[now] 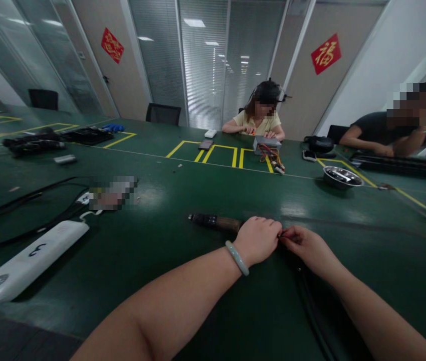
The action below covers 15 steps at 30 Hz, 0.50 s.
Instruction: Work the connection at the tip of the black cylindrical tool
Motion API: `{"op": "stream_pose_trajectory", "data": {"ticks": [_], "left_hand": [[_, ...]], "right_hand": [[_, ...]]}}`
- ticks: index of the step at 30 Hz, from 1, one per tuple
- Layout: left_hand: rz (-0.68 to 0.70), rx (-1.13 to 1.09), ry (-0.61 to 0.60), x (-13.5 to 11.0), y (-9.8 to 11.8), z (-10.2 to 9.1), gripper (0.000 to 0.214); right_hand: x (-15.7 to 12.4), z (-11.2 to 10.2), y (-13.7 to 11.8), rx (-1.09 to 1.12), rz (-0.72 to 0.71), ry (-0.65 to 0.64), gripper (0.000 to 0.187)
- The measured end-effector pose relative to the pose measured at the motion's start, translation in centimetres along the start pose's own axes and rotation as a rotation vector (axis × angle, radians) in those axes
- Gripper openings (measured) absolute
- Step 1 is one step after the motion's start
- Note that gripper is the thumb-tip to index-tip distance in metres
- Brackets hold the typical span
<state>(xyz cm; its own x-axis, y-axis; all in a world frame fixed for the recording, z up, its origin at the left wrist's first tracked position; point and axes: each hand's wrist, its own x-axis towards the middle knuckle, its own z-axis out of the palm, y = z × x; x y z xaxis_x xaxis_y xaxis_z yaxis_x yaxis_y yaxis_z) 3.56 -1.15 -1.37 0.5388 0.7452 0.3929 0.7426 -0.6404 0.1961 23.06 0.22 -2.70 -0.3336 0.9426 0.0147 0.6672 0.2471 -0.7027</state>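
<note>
A slim corded electric screwdriver (220, 222) lies almost level on the green table, its metal tip pointing left. It has a black collar and a brownish body. My left hand (260, 239), with a pale green bangle at the wrist, is closed over its rear end and covers that part. Close beside it, my right hand (307, 246) pinches at the cord end, thumb and forefinger almost touching my left fingers. From under my right hand a black cord (312, 313) runs down toward the near edge. The exact joint between cord and screwdriver is hidden by my fingers.
At left stand a white power bank-like device (34, 260) marked 3, a blurred-out phone-like item (114, 193) and looped black cables (21, 194). Across the table, a person (260, 113) handles a grey metal box (266, 145) with coloured wires. A steel bowl (343, 177) sits at right.
</note>
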Motion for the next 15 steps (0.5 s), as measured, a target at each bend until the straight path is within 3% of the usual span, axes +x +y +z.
{"op": "stream_pose_trajectory", "data": {"ticks": [10, 12, 15], "left_hand": [[0.119, -0.011, 0.093, -0.3, 1.0, -2.1, 0.032], [0.135, -0.011, 0.098, -0.4, 1.1, -2.3, 0.036], [0.153, -0.003, 0.088, -0.6, 1.0, -2.5, 0.039]], "right_hand": [[0.1, -0.4, -0.7, -0.145, -0.004, 0.031, 0.019], [0.0, -1.7, 0.1, -0.16, 0.04, 0.074, 0.021], [-1.5, -5.5, 3.2, -0.198, 0.212, 0.148, 0.021]]}}
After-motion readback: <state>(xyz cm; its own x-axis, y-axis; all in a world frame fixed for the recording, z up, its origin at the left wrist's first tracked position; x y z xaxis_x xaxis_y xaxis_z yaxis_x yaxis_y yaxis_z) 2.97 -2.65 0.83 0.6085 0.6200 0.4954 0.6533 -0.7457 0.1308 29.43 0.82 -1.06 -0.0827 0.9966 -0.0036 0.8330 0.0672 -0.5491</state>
